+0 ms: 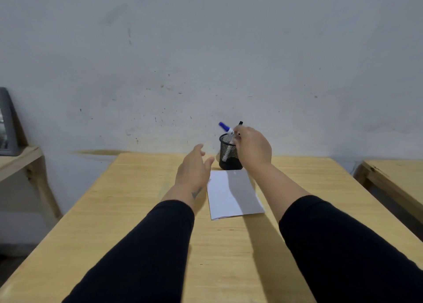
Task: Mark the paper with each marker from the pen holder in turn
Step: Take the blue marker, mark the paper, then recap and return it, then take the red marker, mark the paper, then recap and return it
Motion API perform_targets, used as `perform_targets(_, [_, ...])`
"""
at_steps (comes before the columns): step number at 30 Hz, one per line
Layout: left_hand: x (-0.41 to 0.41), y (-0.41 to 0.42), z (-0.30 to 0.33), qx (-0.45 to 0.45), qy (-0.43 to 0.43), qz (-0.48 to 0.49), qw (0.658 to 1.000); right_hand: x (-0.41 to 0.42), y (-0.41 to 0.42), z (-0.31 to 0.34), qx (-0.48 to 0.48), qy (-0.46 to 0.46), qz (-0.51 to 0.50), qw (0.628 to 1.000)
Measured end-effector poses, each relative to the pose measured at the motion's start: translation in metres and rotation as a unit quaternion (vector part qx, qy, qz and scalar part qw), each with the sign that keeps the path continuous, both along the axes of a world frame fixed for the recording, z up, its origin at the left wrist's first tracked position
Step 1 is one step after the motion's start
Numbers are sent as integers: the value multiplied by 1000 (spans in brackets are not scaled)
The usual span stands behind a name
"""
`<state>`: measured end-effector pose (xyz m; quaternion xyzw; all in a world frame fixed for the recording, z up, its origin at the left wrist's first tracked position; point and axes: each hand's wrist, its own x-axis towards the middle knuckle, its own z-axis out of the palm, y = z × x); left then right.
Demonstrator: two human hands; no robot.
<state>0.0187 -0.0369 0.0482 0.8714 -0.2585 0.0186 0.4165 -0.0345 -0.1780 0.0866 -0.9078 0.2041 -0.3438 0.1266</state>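
Note:
A black mesh pen holder (226,156) stands at the far edge of the wooden table (142,211), just behind a white sheet of paper (232,194). A blue-capped marker (225,127) leans out of the holder to the left, and a black-capped marker (240,123) pokes up behind my fingers. My right hand (253,148) is at the holder's rim with fingertips pinched on a marker; which one I cannot tell. My left hand (194,167) hovers open just left of the holder, holding nothing.
A grey-white wall rises right behind the table. A second wooden table (396,179) stands at the right, and a wooden shelf with a grey framed object (9,124) at the left. Black sleeves cover both forearms.

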Motion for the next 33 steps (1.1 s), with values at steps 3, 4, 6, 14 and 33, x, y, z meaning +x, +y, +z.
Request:
perform_targets(3, [0, 11, -38, 107, 7, -12, 994, 14, -13, 26, 101, -83, 14, 991])
perform_targets(4, [0, 14, -50, 141, 14, -26, 990, 19, -18, 33, 128, -100, 11, 987])
perform_targets(6, [0, 18, -67, 193, 9, -54, 980, 30, -27, 41, 166, -110, -2, 980])
perform_targets(14, [11, 16, -82, 262, -52, -69, 961, 61, -44, 13, 142, 4, -95, 985])
perform_targets(33, [9, 17, -82, 273, -56, -74, 958, 51, -54, -5, 330, 13, -80, 941])
